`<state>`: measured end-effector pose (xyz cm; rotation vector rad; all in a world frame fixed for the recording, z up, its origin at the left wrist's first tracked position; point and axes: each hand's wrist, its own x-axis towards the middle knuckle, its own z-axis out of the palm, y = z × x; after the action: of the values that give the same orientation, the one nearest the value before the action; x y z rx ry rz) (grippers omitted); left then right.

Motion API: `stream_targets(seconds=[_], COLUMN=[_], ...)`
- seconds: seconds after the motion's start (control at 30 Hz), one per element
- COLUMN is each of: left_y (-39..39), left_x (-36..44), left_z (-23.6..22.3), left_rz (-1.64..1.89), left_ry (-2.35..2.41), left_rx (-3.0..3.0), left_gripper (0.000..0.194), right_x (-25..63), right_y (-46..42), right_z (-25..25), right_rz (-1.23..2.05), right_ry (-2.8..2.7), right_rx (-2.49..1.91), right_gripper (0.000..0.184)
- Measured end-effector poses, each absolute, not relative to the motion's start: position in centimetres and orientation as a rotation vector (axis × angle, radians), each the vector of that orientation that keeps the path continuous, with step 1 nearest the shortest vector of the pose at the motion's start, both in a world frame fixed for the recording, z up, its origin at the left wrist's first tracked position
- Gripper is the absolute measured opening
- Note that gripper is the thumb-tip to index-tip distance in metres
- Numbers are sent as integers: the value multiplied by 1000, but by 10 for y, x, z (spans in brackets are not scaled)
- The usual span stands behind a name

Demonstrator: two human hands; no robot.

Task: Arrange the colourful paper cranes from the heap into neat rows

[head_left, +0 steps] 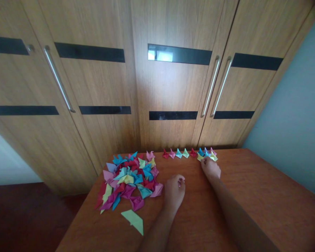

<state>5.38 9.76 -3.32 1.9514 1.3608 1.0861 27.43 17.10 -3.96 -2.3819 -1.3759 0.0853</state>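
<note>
My right hand (211,168) reaches to the back of the table, its fingers closed at a yellow paper crane (200,158). Part of that crane is hidden behind the fingers. Close around it stand several more folded cranes, among them a blue crane (201,152) and another yellow crane (213,157). My left hand (175,192) rests in a loose fist over the table, with nothing visible in its curled fingers. Just left of it lies a heap of colourful origami cranes (131,178). A flat light-green folded paper (133,220) is in front of the heap.
Along the table's back edge runs a row of cranes, including a red crane (165,154), a light-blue crane (179,153) and a green crane (185,153). Behind the wooden table (252,203) rises a wooden wardrobe (170,87) with metal handles. A pale wall (291,122) stands right.
</note>
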Motion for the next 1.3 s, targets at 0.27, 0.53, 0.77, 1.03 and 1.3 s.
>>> stream_targets(seconds=[0.27, 0.53, 0.77, 1.03, 1.3], left_y=[97, 96, 99, 98, 96], left_x=[54, 55, 55, 53, 52], left_z=[-35, -34, -35, -33, -33], left_rz=[1060, 1032, 1034, 1045, 1075], left_ry=[1363, 1379, 1383, 1366, 1331], left_rx=[1955, 1962, 1944, 1969, 1980], left_gripper=[20, 20, 20, 18, 20], right_x=[272, 271, 273, 238, 198], right_y=[174, 175, 157, 122, 105], right_z=[-39, -39, -47, -53, -50], right_rz=[109, 124, 26, 148, 281], right_ry=[-1441, -1431, -1294, -1482, -1729], right_rx=[-2448, -2453, -2243, -1881, -1696], right_gripper=[37, 39, 34, 34, 27])
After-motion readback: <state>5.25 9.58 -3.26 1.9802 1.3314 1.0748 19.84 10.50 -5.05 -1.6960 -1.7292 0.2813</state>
